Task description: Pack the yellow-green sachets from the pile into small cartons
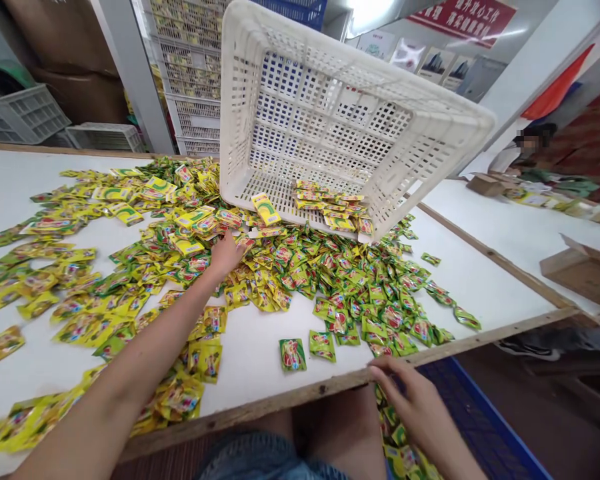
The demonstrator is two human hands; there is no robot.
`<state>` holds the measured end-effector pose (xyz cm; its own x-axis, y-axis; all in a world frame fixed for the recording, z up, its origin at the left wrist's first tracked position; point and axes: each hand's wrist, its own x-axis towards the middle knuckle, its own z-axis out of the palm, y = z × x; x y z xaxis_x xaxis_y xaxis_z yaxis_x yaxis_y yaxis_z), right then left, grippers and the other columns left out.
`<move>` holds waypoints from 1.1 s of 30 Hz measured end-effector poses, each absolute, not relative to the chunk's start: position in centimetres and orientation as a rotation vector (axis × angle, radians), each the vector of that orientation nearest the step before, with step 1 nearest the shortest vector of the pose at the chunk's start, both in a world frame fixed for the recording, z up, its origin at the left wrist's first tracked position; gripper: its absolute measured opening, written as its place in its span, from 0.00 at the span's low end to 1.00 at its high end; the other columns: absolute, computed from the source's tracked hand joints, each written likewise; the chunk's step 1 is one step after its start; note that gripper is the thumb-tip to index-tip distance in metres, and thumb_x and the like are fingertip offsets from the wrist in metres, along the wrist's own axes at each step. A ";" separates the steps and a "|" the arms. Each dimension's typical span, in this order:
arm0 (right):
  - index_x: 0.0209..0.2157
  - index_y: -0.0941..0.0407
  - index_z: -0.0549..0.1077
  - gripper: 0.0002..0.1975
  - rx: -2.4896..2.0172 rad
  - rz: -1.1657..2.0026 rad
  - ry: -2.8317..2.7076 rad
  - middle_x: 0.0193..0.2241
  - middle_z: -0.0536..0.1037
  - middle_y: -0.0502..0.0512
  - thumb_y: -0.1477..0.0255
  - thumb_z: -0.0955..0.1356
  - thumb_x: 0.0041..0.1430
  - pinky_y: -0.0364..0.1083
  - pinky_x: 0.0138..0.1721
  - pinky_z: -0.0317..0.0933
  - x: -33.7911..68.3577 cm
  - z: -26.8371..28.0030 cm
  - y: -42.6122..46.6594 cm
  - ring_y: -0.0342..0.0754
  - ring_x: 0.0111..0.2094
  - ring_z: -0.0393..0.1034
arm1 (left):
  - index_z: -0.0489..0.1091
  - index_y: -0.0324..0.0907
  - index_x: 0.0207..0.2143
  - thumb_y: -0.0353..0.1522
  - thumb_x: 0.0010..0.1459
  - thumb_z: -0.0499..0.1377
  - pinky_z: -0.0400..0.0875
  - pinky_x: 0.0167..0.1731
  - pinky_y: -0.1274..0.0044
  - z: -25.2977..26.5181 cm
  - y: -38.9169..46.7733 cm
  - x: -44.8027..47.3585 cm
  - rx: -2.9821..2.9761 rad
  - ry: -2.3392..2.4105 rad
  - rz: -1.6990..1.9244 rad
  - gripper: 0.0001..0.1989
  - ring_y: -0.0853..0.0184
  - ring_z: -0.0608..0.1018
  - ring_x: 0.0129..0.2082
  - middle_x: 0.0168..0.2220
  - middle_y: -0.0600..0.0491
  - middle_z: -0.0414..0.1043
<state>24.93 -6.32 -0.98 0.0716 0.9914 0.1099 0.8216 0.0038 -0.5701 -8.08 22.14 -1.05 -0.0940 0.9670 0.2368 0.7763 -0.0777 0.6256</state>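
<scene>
My left hand (226, 255) reaches into the pile of candy packets below the tilted basket's front rim. Its fingers are bent among small yellow boxes (189, 245) and packets; what they close on is hidden. Yellow packets (207, 360) lie around my left forearm. At the table's front edge is my right hand (410, 393), fingers curved and thumb apart, with nothing visible in it. Green packets (393, 317) with a red fruit picture are heaped just beyond it. Two green packets (293, 355) lie apart from the heap, near the front edge.
A white plastic basket (400, 93) leans over the pile, with several small yellow boxes (330, 203) inside. Below the table's wooden edge (260, 407), a blue crate (490, 420) holds more packets. An open cardboard box (585, 270) and another person (523, 150) are at right.
</scene>
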 end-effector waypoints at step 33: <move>0.28 0.56 0.74 0.11 -1.115 1.063 -1.606 0.36 0.75 0.55 0.79 0.61 0.53 0.47 0.44 0.60 16.6 -5.2 2.1 0.47 0.40 0.69 | 0.73 0.35 0.34 0.38 0.42 0.65 0.70 0.33 0.74 -2.4 2.8 -8.4 0.878 1.080 0.797 0.18 0.62 0.78 0.31 0.33 0.45 0.77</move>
